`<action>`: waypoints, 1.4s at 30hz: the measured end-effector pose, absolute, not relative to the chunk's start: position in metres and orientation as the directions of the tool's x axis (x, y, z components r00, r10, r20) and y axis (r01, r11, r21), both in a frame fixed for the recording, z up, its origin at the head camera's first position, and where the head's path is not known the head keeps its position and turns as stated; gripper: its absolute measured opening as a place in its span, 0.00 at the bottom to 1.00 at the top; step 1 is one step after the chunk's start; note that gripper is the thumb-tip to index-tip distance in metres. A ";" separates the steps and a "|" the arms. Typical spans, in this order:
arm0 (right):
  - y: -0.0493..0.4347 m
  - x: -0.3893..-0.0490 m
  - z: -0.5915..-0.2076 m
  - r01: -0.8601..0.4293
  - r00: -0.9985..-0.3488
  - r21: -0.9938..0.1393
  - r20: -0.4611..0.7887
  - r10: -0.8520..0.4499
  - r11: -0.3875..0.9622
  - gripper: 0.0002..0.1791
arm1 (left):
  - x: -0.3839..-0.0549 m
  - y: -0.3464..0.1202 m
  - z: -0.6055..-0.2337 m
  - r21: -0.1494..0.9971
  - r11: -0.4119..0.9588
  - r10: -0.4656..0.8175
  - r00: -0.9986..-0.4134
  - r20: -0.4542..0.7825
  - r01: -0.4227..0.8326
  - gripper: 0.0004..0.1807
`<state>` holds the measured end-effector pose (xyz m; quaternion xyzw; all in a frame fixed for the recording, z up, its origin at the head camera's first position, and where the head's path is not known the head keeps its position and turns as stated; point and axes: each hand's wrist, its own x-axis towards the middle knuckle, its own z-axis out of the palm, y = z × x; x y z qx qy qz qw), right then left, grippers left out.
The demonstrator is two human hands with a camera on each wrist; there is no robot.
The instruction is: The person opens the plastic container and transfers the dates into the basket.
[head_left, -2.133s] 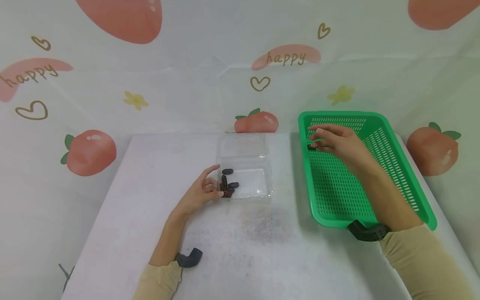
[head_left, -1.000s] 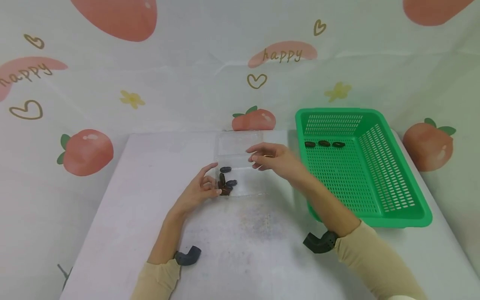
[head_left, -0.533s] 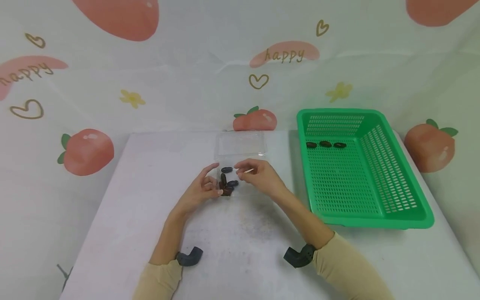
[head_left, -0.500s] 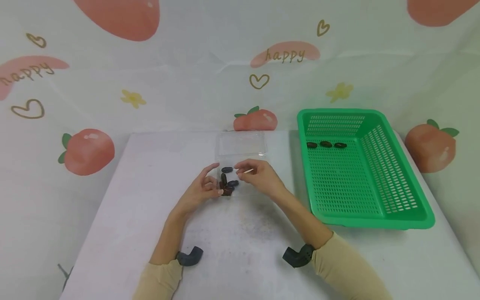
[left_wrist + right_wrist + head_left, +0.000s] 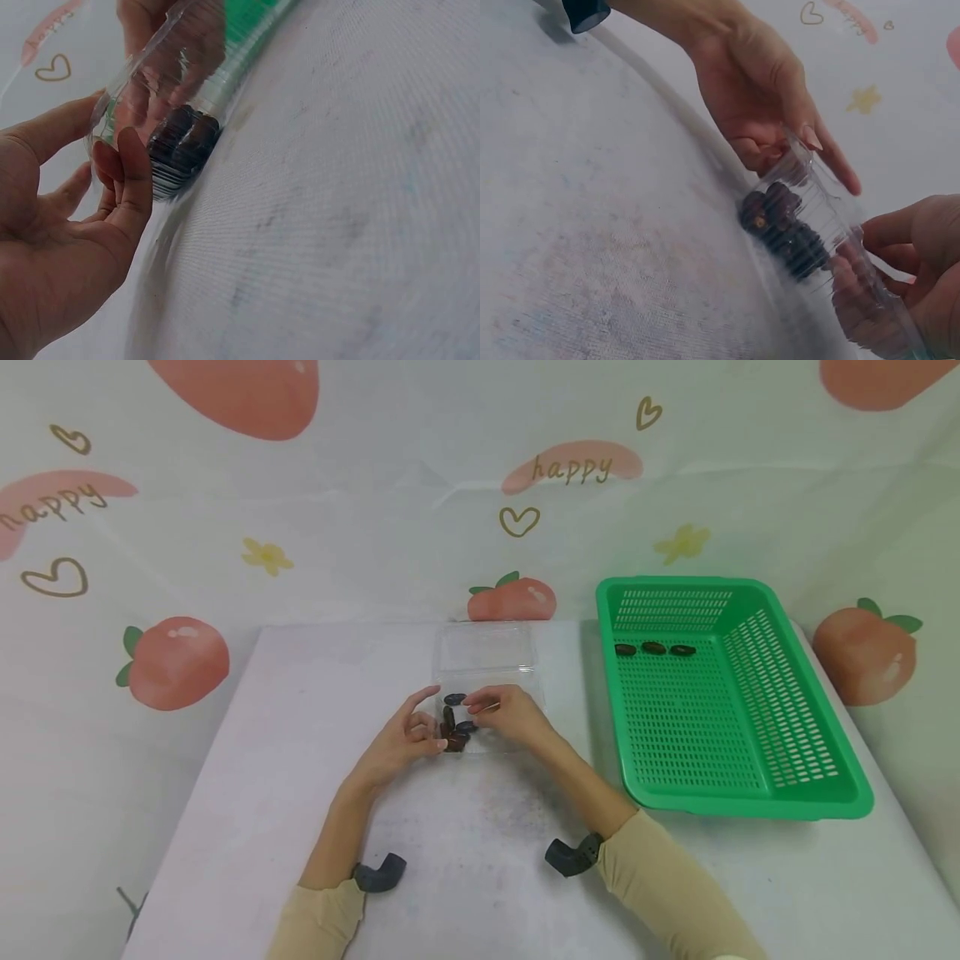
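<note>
A clear plastic clamshell box (image 5: 486, 647) lies with its lid folded back, and several dark brown dates (image 5: 454, 699) are gathered at its left side. My left hand (image 5: 396, 745) holds the box's left wall, its thumb at the near corner and index finger along the rim. My right hand (image 5: 513, 714) is lowered into the box, thumb and fingers apart beside a dark date (image 5: 465, 727). Through the clear wall in the left wrist view, the right fingers (image 5: 139, 101) hang close to the dates (image 5: 180, 142). Whether they touch one is unclear.
A green plastic basket (image 5: 617, 735) stands on the right of the white table (image 5: 480, 877). Three dates (image 5: 653, 648) lie in a row along its far end. A printed cloth (image 5: 375, 510) hangs behind the table.
My right hand has left the basket, where three dates now show in a row, and moved left, then down into the box among the dates. The left hand stays at the box.
</note>
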<state>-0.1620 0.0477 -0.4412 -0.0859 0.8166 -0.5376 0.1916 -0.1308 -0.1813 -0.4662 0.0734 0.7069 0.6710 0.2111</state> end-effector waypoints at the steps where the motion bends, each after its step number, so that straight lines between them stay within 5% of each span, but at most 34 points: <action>1: 0.047 -0.163 -0.442 0.065 -0.908 -0.909 -0.225 -0.353 0.413 0.16 | -0.131 -0.181 -0.466 0.980 0.084 0.390 -0.899 -0.199 -0.181 0.48; 9: 0.045 -0.172 -0.449 0.089 -0.873 -0.892 -0.284 -0.396 0.443 0.18 | -0.129 -0.180 -0.464 0.980 0.062 0.396 -0.897 -0.199 -0.190 0.49; 27: 0.036 -0.175 -0.452 -0.146 -0.843 -0.744 -0.252 -0.476 0.652 0.17 | -0.128 -0.180 -0.462 0.984 0.037 0.405 -0.897 -0.176 -0.177 0.50; 42: 0.038 -0.172 -0.449 -0.048 -0.872 -0.786 -0.268 -0.410 0.617 0.10 | -0.129 -0.181 -0.465 0.981 0.046 0.397 -0.898 -0.189 -0.186 0.49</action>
